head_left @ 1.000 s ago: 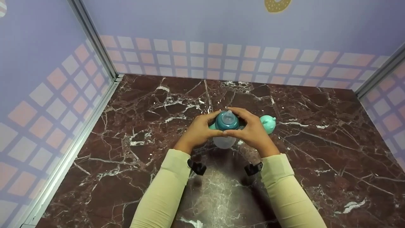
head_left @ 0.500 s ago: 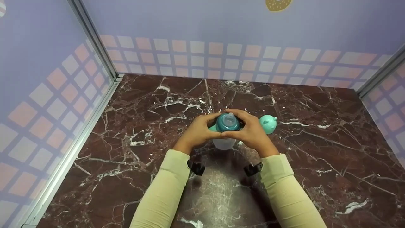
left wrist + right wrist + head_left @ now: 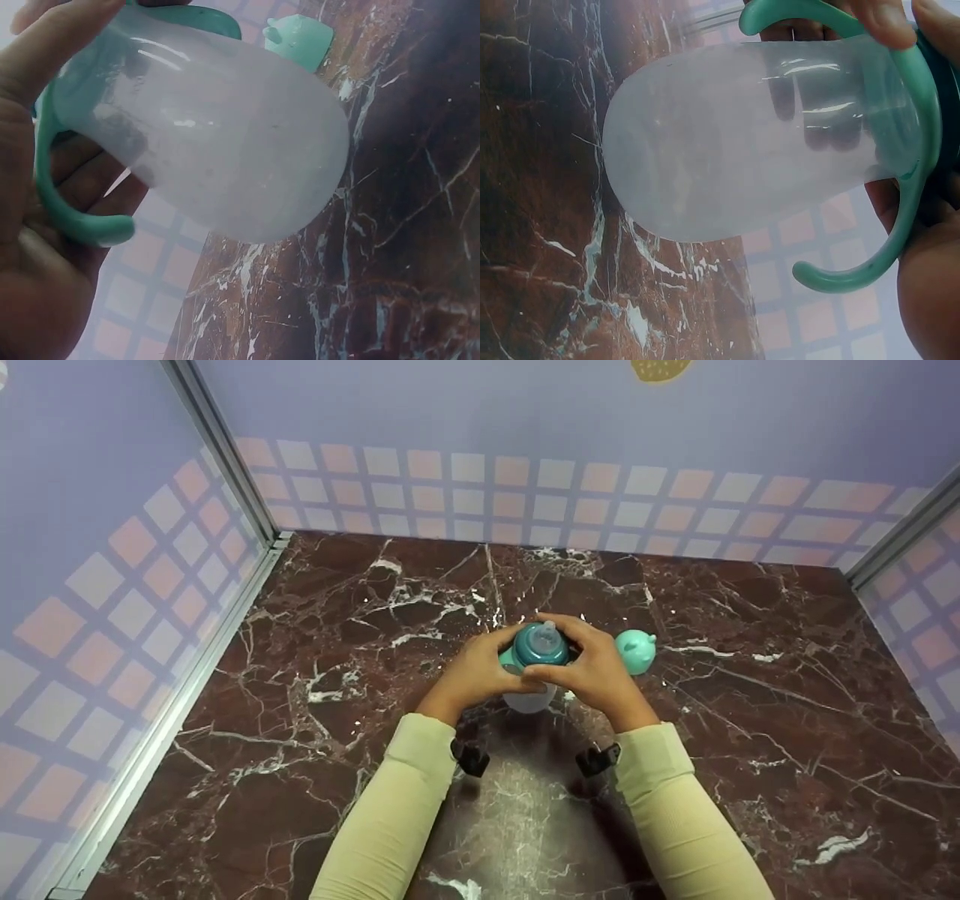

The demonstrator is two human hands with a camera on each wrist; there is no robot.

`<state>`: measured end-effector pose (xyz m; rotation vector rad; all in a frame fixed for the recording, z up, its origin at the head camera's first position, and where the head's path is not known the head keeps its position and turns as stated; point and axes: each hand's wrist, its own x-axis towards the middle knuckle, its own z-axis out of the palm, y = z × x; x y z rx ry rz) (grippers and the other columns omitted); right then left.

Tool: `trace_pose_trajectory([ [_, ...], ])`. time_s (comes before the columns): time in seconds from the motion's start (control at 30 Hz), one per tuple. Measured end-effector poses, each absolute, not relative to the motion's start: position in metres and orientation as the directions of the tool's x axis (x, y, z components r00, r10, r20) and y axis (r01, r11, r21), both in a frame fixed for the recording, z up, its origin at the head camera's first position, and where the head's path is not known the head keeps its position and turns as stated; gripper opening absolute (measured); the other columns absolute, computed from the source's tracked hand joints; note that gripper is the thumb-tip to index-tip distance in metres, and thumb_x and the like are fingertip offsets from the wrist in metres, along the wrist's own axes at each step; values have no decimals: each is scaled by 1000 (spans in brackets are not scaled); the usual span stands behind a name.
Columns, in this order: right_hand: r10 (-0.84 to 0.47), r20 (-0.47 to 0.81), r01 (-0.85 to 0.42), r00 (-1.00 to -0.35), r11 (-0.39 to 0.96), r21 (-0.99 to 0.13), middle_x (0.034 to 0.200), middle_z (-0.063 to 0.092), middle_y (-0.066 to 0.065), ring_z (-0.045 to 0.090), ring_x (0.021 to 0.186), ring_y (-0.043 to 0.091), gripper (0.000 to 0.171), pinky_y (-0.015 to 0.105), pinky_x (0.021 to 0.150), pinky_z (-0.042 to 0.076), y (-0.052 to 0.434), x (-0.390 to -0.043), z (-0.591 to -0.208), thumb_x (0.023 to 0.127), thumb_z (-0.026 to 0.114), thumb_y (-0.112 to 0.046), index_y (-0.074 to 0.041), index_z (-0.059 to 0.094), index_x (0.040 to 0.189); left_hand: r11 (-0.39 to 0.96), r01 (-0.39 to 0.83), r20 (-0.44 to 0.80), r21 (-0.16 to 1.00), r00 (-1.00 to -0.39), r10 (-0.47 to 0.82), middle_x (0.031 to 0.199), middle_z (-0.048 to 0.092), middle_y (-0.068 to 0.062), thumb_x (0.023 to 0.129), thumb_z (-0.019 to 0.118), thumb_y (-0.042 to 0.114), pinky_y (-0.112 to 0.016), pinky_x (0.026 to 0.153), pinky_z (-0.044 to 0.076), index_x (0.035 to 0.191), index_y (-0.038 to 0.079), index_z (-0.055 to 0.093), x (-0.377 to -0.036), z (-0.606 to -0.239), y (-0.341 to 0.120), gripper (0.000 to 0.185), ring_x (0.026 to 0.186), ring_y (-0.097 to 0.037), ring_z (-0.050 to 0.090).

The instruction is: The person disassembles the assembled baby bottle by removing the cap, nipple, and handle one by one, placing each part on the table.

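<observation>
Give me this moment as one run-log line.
left hand: grips bottle | right hand: grips teal collar | teat: atop collar | green cap: on table, near right hand

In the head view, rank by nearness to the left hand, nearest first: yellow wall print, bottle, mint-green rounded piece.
1. Bottle: held in the left hand.
2. Mint-green rounded piece: to the right, on the marbled surface, just past the right hand.
3. Yellow wall print: on the far wall, at the picture's top edge.

Translucent bottle (image 3: 694,146) with two curved green handles (image 3: 847,280), dark white-veined surface (image 3: 525,187) beyond
</observation>
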<state>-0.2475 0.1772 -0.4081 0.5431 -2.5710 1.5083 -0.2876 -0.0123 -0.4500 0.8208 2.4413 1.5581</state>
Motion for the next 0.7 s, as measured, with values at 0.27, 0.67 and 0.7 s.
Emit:
trace_pose_trajectory([
  [0.27, -216, 299, -366, -930, 438, -821, 132, 61, 6, 61, 115, 21, 74, 37, 97, 51, 181, -262, -431, 68, 88, -25, -15, 57, 135, 365, 389, 174, 846, -848, 501, 126, 64, 5, 66, 88, 43, -36, 99, 49, 139, 27, 51, -289, -450, -9, 83, 112, -12, 61],
  [0.67, -227, 347, -413, -910, 435, -800, 129, 62, -2, 60, 115, 16, 76, 36, 98, 49, 181, -260, -431, 66, 87, -42, -15, 61, 131, 396, 383, 174, 835, -865, 470, 115, 67, 8, 64, 86, 53, -33, 94, 51, 128, 23, 60, -288, -451, -8, 75, 103, -8, 63],
  [0.7, -228, 344, -411, -911, 436, -801, 130, 62, -2, 60, 116, 16, 75, 36, 98, 49, 181, -260, -431, 66, 87, -42, -16, 61, 131, 393, 384, 176, 836, -864, 472, 114, 67, 8, 63, 86, 52, -33, 94, 51, 127, 24, 61, -288, -451, -9, 74, 102, -8, 63],
])
